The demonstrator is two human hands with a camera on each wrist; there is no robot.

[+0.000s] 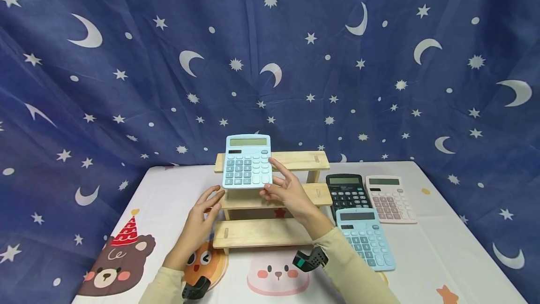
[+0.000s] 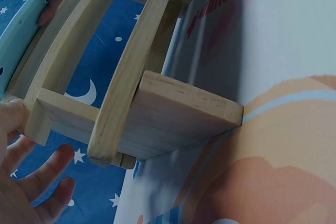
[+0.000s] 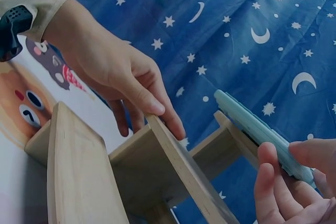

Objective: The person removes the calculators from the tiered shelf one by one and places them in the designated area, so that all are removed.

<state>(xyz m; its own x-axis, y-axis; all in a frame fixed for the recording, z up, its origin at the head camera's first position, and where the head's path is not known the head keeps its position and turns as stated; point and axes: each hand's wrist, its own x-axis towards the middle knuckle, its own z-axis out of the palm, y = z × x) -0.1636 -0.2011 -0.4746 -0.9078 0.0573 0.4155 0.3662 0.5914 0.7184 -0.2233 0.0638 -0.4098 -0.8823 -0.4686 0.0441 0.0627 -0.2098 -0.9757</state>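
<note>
A light blue calculator (image 1: pixel 248 162) is tilted up with its keys facing me, in front of the stand's top tier. My right hand (image 1: pixel 291 193) pinches its lower right side, thumb on the front and fingers behind, as the right wrist view shows. Whether its bottom edge touches the wood I cannot tell. At the left end of the three-tier wooden stand (image 1: pixel 263 232), my left hand (image 1: pixel 201 219) holds the middle plank (image 3: pixel 181 169) between thumb and index finger. Its other fingers (image 2: pixel 44 174) hang apart from the wood in the left wrist view.
Right of the stand lie a black calculator (image 1: pixel 347 190), a pink calculator (image 1: pixel 391 199) and a second blue calculator (image 1: pixel 366 239), which overlaps the black one's lower part. A white cartoon-print cloth (image 1: pixel 438 243) covers the table. Behind hangs a dark blue curtain (image 1: pixel 295 102) with moons and stars.
</note>
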